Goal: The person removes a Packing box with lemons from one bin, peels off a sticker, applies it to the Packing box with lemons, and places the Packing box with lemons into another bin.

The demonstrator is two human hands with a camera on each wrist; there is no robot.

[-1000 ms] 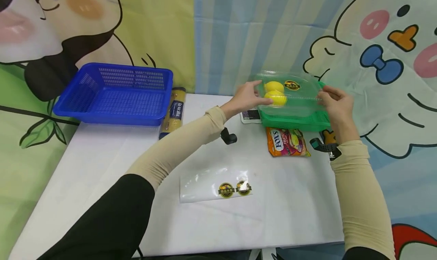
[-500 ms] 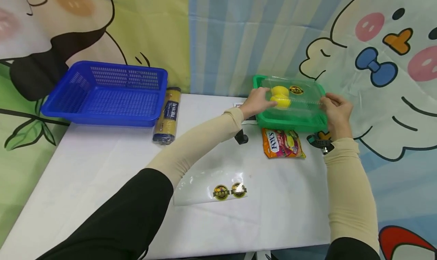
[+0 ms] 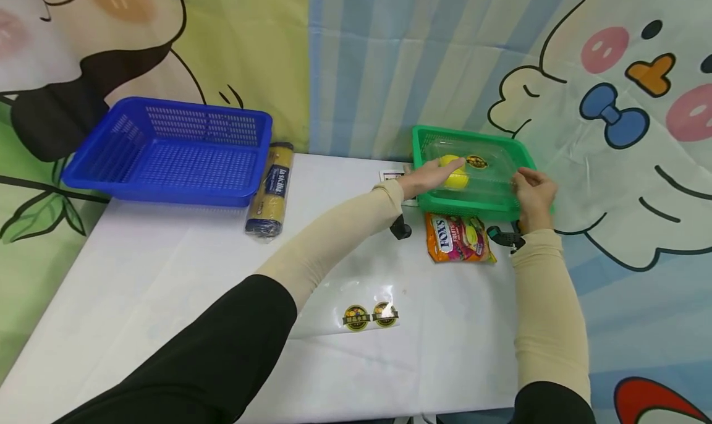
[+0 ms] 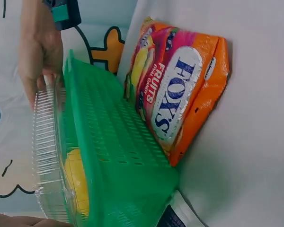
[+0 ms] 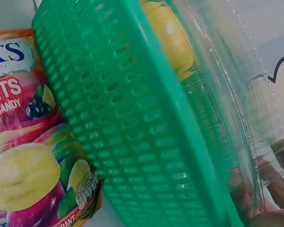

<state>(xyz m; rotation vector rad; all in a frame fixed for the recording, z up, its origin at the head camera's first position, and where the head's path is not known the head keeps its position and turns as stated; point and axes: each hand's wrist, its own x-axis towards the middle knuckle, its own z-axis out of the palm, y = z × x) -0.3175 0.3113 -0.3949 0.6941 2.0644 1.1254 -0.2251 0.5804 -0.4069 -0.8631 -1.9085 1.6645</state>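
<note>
A clear plastic clamshell box [image 3: 489,170] with a round gold-and-black sticker sits partly down in the green basket [image 3: 473,209]. Yellow lemons [image 3: 457,180] show through it at its left side. My left hand [image 3: 431,175] lies over the box's left end with fingers stretched across the lid; only an edge of that hand appears in the left wrist view. At the other end, my right hand [image 3: 535,192] pinches the box's edge above the basket rim. In the right wrist view, the right fingers [image 5: 270,184] curl round the clear end wall.
An orange FOX'S candy bag [image 3: 458,237] lies against the basket's front. To the left stand a blue basket [image 3: 183,192] and a yellow pasta packet [image 3: 271,189]. A clear sheet with two round stickers [image 3: 356,318] is near the middle. Part of a white packet [image 4: 180,213] shows beside the green basket.
The box has come down into the green basket, and both hands moved with it. My left hand went from holding the box's left end to lying flat over its lid.
</note>
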